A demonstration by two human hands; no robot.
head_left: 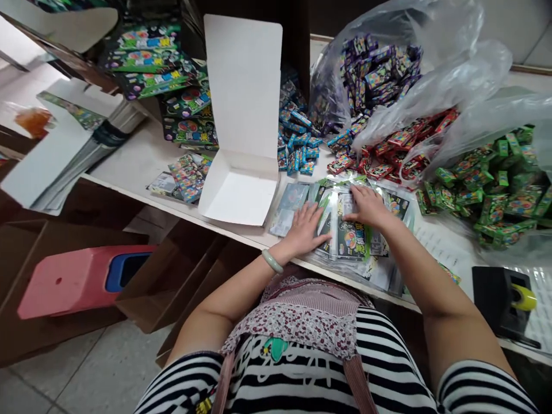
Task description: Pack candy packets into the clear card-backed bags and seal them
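Observation:
Both of my hands rest on a loose pile of black-and-green printed packets (351, 238) in clear plastic at the table's front edge. My left hand (307, 229) lies over the pile's left side, fingers spread. My right hand (366, 206) is on its upper part, with the fingers stretched out and the thumb apart. Just left of the pile stands an open white box (241, 187), its lid raised. Small blue boxes (302, 152) lie behind the pile, and small red boxes (401, 146) spill from a plastic bag to the right.
Clear bags hold purple boxes (379, 72) and green boxes (495, 178). A black tape dispenser (500, 299) sits at right. Stacked printed boxes (190, 115) and flattened cartons (86, 149) stand left. Below are a pink stool (69, 282) and cardboard boxes (168, 276).

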